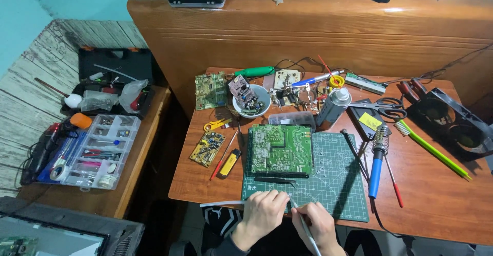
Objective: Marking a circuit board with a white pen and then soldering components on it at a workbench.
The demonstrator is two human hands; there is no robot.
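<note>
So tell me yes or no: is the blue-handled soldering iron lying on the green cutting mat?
No, the soldering iron lies on the wooden table, right of the cutting mat.

Both hands, left hand (263, 212) and right hand (318, 224), meet at the green cutting mat (334, 184) edge, gripping a thin white strip (307, 230), maybe cable, below the circuit board (280, 149).

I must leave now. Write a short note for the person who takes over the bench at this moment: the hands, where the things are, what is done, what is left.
Left hand: closed, at the near edge of the green cutting mat, on the end of a thin white strip.
Right hand: holds a thin white rod-like tool, tip toward the left hand.
Large green circuit board: flat on the mat, black tweezers in front of it.
Blue soldering iron: lying right of the mat, not held.
Done: board laid out.
Left: board and iron untouched by either hand.
</note>
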